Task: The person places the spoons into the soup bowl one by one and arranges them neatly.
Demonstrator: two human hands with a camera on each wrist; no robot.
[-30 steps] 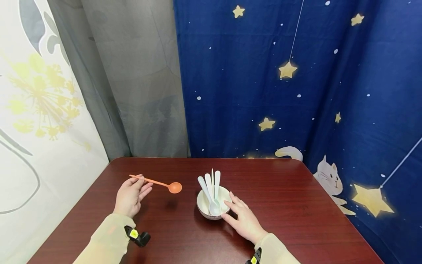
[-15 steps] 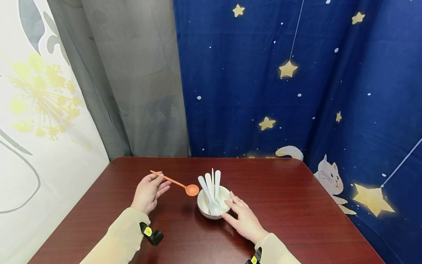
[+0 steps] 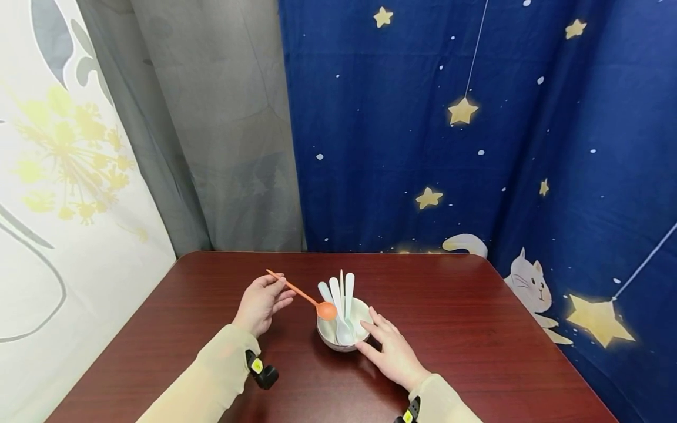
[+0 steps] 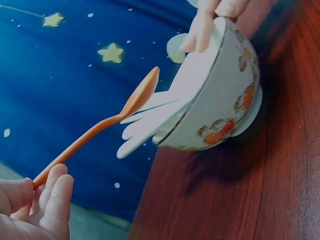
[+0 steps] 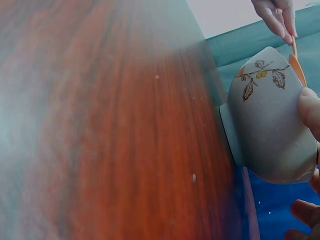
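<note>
My left hand [image 3: 262, 305] pinches an orange spoon [image 3: 301, 294] near the end of its handle. The scoop of the spoon hangs above the left rim of a white bowl [image 3: 362, 314]; in the left wrist view the orange spoon [image 4: 95, 132] is clear of it. Several pale spoons [image 3: 336, 294] lean inside the bowl, handles up and away from me. My right hand [image 3: 394, 355] holds the bowl's right rim, thumb outside and fingers over the edge. The right wrist view shows the thumb [image 5: 311, 107] against the bowl's leaf-patterned outside; the other fingers are partly out of frame.
The bowl stands on a dark red wooden table [image 3: 449, 305]. Behind it hang a grey curtain [image 3: 238, 176] and a blue star-patterned curtain [image 3: 381, 147]. A white patterned cloth [image 3: 79, 247] is at the left. Each wrist wears a black camera band.
My left hand has moved right, carrying the orange spoon from over the table to above the bowl's left rim. My right hand and the bowl have stayed in place.
</note>
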